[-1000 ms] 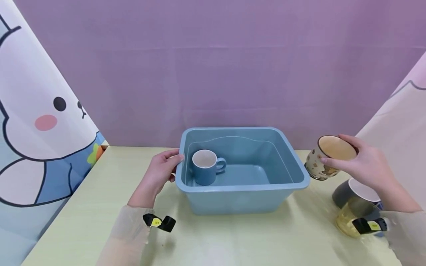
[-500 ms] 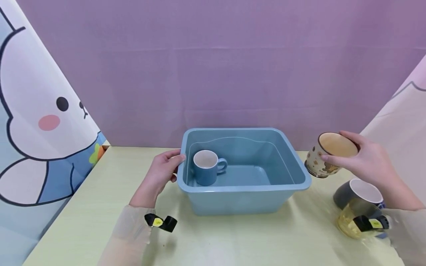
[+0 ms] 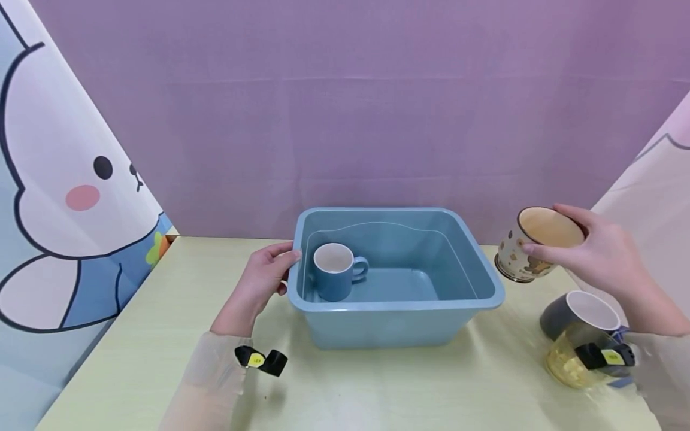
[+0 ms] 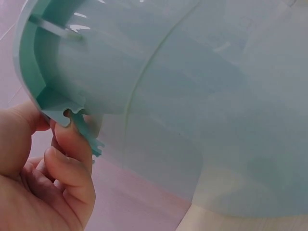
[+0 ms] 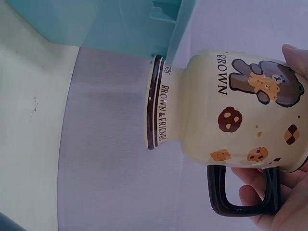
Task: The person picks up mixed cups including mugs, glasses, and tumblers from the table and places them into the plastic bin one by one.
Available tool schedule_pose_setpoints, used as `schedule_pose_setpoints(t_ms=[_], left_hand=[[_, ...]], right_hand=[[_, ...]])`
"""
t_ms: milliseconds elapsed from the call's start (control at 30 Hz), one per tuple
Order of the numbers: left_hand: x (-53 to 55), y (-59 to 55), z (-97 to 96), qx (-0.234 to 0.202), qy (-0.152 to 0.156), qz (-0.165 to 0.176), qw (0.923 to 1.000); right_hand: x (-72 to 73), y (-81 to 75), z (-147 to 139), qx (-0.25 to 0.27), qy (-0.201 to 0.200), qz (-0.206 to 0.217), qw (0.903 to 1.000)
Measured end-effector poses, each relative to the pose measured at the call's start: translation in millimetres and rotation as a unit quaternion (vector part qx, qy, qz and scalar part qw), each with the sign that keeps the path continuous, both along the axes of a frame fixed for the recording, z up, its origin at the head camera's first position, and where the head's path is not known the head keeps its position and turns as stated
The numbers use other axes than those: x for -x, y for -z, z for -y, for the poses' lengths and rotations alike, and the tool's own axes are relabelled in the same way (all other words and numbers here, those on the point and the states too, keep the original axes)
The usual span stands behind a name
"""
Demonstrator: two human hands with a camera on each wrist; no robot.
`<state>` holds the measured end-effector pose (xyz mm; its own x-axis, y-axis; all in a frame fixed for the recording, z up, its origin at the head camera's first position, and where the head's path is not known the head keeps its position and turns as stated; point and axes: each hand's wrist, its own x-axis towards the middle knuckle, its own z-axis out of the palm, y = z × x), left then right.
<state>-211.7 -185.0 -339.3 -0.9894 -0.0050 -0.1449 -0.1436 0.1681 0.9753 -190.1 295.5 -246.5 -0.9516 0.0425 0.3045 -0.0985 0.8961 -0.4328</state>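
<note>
My left hand (image 3: 257,280) pinches the left rim of a light blue plastic tub (image 3: 399,306). In the left wrist view, thumb and fingers of that hand (image 4: 53,178) close on the tub's rim edge (image 4: 24,57). Inside the tub, at its left end, a blue mug (image 3: 332,282) with a white interior stands upright. My right hand (image 3: 609,251) holds a cream mug (image 3: 520,258) near its mouth, just right of the tub and raised above the table. The right wrist view shows its bear and cookie prints, the narrow dark-banded base and a black handle (image 5: 243,210).
Below my right hand, a dark grey mug (image 3: 555,316) with a white interior stands on the pale table (image 3: 178,323). A yellowish clear glass cup (image 3: 566,364) is in front of it, partly behind the wrist strap. A purple cloth (image 3: 377,120) hangs behind the table.
My right hand has lifted the cream mug a little higher and slightly to the right. My left hand keeps its grip on the tub's rim.
</note>
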Motion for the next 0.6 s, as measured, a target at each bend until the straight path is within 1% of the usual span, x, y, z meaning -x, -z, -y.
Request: schedule_pose_setpoints(t_ms=[267,600], left_hand=[[-0.1,-1.0,-0.5,0.004,0.001,0.001,1.0],[-0.9,-0.7,0.3,0.006,-0.001,0.002,1.0]], right_hand=[[-1.3,-9.4,3.7,-0.003,0.001,-0.005,1.0],[-2.2,-14.6,6.1,-0.005,0.003,-0.016,0.9999]])
